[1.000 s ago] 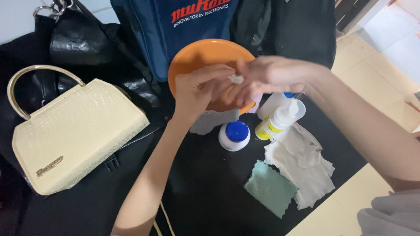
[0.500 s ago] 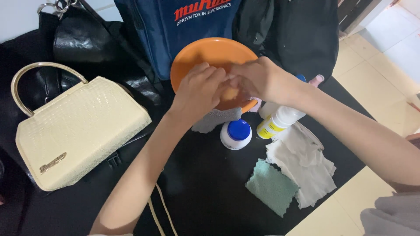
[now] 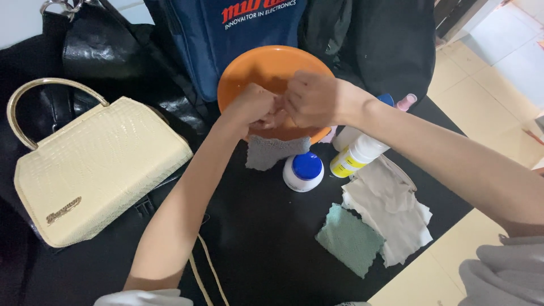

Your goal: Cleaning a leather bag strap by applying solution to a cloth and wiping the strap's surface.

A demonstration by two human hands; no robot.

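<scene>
Nearest the camera, a thin cord [image 3: 207, 266] lay across the black surface [image 3: 266, 249]. A green cloth [image 3: 349, 239] sat at the near right edge, touching a crumpled white cloth [image 3: 391, 212] just behind it. Further in stood a white jar [image 3: 303, 171] with a blue lid, and beside it a white bottle [image 3: 357, 157] with a yellow label lay tilted. To the left, well apart from these, a cream handbag [image 3: 93, 170] rested on its side.

Beyond the jar, a grey cloth [image 3: 273, 151] hung down from under the hands, its lower edge near the jar. The left hand [image 3: 252, 107] and right hand [image 3: 311, 101] met over the near rim of an orange bowl [image 3: 266, 68]. Both grips were curled tight, knuckles up, fingers pressed together on the top of the grey cloth; it seemed bunched between them, though the fingers hid the exact hold.

Judging by this, the cloth was being wrung or worked over the bowl, so preparation was underway. The handbag looked untouched, and the jar's lid was on. Any wiping appeared not yet begun.

Farthest back, a blue bag [image 3: 238, 34] stood behind the bowl, flanked by black bags [image 3: 113, 51].
</scene>
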